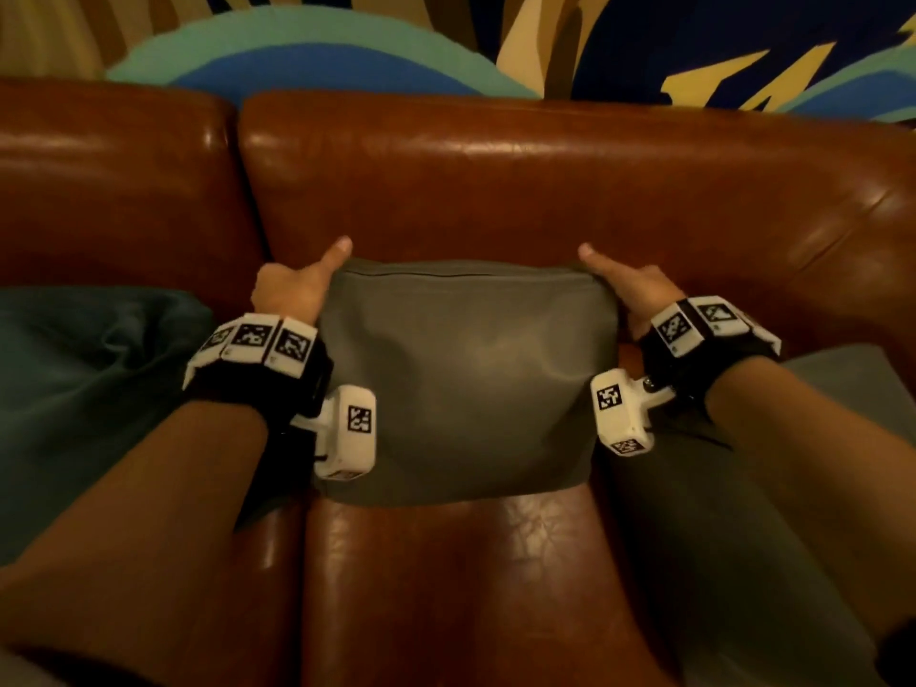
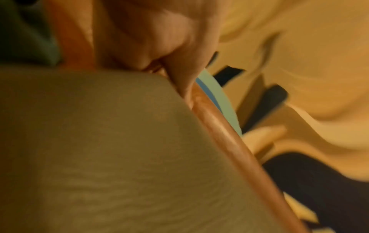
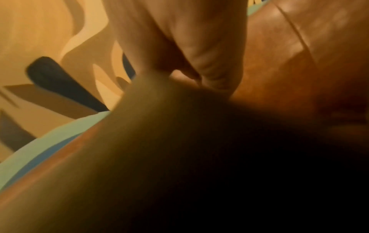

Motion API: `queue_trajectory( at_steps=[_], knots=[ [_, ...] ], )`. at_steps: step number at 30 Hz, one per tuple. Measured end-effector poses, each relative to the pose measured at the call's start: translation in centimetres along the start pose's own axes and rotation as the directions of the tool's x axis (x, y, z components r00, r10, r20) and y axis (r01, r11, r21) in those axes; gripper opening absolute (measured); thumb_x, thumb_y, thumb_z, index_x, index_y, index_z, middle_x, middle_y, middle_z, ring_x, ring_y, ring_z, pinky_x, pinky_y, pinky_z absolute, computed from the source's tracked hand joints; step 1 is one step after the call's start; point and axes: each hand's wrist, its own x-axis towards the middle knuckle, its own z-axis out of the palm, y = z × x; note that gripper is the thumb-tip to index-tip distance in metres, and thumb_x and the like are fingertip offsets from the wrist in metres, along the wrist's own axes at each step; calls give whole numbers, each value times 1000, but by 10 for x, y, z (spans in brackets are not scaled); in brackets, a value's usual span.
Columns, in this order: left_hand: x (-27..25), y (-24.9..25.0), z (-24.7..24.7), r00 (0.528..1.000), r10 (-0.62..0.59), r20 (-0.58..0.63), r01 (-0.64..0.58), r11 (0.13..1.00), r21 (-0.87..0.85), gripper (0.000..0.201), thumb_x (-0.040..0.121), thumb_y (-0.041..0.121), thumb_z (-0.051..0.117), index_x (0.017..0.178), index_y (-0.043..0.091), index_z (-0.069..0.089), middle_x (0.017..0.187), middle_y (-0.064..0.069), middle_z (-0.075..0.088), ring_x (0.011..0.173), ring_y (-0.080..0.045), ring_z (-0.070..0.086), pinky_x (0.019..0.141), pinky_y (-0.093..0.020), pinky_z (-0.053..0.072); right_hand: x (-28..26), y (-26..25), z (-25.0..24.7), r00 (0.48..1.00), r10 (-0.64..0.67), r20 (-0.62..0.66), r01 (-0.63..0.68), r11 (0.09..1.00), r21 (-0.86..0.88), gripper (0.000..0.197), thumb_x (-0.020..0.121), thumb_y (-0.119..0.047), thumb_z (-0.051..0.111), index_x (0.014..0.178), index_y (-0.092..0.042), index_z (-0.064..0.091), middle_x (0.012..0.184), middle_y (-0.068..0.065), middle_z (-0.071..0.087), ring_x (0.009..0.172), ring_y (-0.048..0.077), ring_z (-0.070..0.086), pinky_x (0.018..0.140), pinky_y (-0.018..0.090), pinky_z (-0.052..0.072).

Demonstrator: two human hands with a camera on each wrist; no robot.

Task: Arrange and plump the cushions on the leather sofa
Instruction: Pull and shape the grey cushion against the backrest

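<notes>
A grey cushion [image 1: 461, 379] stands upright on the brown leather sofa [image 1: 545, 190], leaning against its backrest. My left hand [image 1: 297, 285] grips the cushion's upper left corner, thumb pointing up along the edge. On the upper right corner my right hand [image 1: 629, 290] holds the same way, thumb lying on the top edge. In the left wrist view the fingers [image 2: 179, 75] pinch the grey cushion [image 2: 89, 149] at its corner. The right wrist view shows fingers [image 3: 217, 75] curled on the blurred grey cushion [image 3: 159, 141].
A dark teal cushion [image 1: 84, 389] lies on the seat at the left. Another grey cushion [image 1: 743, 488] lies flat at the right under my forearm. A painted wall [image 1: 694, 42] with blue, teal and yellow shapes rises behind the sofa. The seat cushion [image 1: 446, 587] stretches in front.
</notes>
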Motion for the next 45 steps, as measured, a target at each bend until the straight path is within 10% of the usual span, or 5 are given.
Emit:
queue_trajectory(
  at_steps=[6, 13, 24, 39, 45],
  knots=[
    [-6, 8, -9, 965, -64, 256, 109, 981, -163, 15, 88, 14, 70, 87, 4, 59, 67, -6, 67, 41, -5, 61, 38, -15, 44, -11, -20, -12, 991, 50, 122, -45, 998, -40, 21, 83, -11, 76, 100, -5, 67, 100, 13, 72, 93, 27, 70, 81, 41, 58],
    [-29, -2, -5, 986, 148, 79, -146, 989, -34, 36, 99, 39, 51, 77, 14, 62, 88, -6, 63, 86, -25, 60, 85, -35, 46, -40, 12, -6, 996, 21, 81, -38, 978, 206, 37, 95, -40, 60, 117, -9, 62, 107, 9, 70, 94, 26, 68, 72, 39, 55],
    [-89, -28, -28, 888, 457, 53, -459, 886, 66, 43, 88, 41, 67, 60, 9, 63, 58, -3, 62, 53, -6, 55, 56, -26, 45, -126, 51, -31, 918, -395, -33, 393, 896, 208, 34, 93, -38, 59, 89, -8, 75, 94, 9, 76, 96, 23, 71, 85, 40, 54],
    [-62, -70, 8, 982, 173, -69, -180, 976, -119, 37, 80, 26, 79, 98, 16, 48, 98, -11, 62, 94, -28, 63, 84, -35, 48, -68, 84, 7, 937, -341, -82, 345, 938, 43, 35, 76, -53, 71, 73, -19, 65, 82, 12, 71, 84, 33, 67, 87, 57, 53],
    [-58, -63, 0, 941, 336, -26, -329, 896, -298, 26, 85, 19, 73, 106, 21, 57, 90, -4, 69, 85, -16, 67, 78, -27, 52, -80, 76, 2, 837, -507, -207, 542, 820, 184, 7, 93, -23, 67, 88, -23, 72, 89, -2, 73, 87, 12, 69, 80, 29, 54]
  ],
)
